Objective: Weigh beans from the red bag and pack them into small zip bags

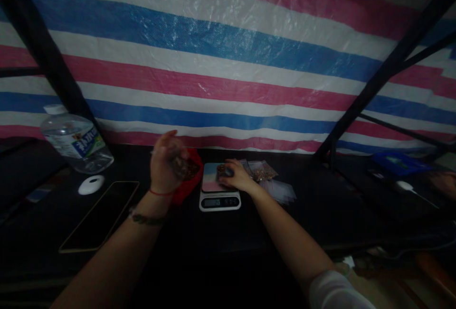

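A white kitchen scale point(220, 207) with a small lit display stands in the middle of the dark table. On its pale blue and pink platform point(209, 183) is a small round container point(221, 172) with brown contents. My right hand point(238, 176) reaches in from the right, its fingers curled round the container. Left of the scale lies a red plastic bag point(185, 190) with brownish bits in it. My left hand point(166, 164), wearing a red string and a bracelet, is raised over the bag's left side; motion blurs its fingers, and whatever they hold is unclear.
Small clear bags point(263, 170) of brownish pieces and flat clear bags point(280, 191) lie right of the scale. Leftward are a phone point(101, 216), a white mouse point(91, 185) and a large bottle point(78, 142). Another person's hand point(443, 181) shows far right, near a blue tray point(402, 164).
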{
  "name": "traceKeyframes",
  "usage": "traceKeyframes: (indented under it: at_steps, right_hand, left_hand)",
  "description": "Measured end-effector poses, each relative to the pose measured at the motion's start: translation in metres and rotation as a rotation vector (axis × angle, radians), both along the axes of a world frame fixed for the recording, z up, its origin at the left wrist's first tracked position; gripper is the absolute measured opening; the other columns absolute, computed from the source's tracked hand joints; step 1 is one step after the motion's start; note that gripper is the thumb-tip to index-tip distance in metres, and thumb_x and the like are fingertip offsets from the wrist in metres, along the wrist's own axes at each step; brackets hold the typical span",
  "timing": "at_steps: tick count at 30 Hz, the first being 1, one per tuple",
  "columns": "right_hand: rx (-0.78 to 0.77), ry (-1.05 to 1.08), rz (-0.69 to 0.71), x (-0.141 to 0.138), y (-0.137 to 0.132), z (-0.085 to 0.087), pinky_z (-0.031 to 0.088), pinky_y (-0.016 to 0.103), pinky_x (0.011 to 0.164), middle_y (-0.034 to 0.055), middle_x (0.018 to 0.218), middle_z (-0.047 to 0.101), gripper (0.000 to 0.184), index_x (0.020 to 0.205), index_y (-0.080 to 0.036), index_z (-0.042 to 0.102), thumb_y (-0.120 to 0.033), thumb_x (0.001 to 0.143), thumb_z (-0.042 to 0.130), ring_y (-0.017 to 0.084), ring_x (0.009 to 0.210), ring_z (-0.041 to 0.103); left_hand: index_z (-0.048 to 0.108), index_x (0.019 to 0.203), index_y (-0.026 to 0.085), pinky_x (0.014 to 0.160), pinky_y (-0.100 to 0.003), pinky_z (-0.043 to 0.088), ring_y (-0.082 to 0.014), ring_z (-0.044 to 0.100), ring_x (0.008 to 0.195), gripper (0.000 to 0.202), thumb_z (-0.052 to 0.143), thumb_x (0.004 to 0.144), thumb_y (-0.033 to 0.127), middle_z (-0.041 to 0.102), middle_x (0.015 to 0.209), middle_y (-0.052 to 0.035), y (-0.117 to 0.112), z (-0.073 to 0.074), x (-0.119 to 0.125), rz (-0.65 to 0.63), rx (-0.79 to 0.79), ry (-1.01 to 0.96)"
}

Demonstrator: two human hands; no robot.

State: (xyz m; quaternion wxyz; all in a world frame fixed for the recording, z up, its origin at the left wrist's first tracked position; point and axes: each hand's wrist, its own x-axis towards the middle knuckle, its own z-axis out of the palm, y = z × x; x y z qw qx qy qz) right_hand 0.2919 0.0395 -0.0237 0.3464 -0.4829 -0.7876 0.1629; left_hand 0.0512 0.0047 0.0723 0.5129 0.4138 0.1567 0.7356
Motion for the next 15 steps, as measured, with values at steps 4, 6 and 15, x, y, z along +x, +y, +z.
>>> traceKeyframes:
  at_steps: [4,6,15]
  right_hand:
    - [0.152,0.208,-0.016,0.009,-0.016,0.016,0.029,0.047,0.109,0.0114,0.134,0.049,0.044,0.122,-0.023,0.057,-0.032,0.079,0.066,0.025,0.129,0.041]
    - [0.23,0.328,0.053,0.012,-0.028,0.029,0.032,0.045,0.108,0.0097,0.133,0.051,0.033,0.118,-0.024,0.058,-0.032,0.086,0.059,0.023,0.128,0.043]
    - [0.122,0.12,0.511,0.003,-0.063,0.06,0.035,0.044,0.107,0.0075,0.13,0.053,0.02,0.097,-0.023,0.067,-0.037,0.085,0.063,0.023,0.127,0.043]
  left_hand:
    - [0.058,0.108,0.014,0.045,-0.024,0.039,-0.0114,0.049,0.049,0.05,0.053,0.08,0.055,0.057,0.068,-0.0023,-0.014,-0.013,0.05,-0.654,-0.195,0.171]
    - [0.059,0.102,0.011,0.043,-0.023,0.035,-0.0109,0.048,0.046,0.056,0.05,0.08,0.062,0.058,0.067,-0.0041,-0.012,-0.031,0.059,-0.914,-0.312,0.253]
    - [0.061,0.09,0.013,0.043,-0.021,0.031,-0.01,0.047,0.046,0.057,0.047,0.081,0.067,0.058,0.063,-0.0033,-0.015,-0.078,0.06,-1.152,-0.445,0.24]
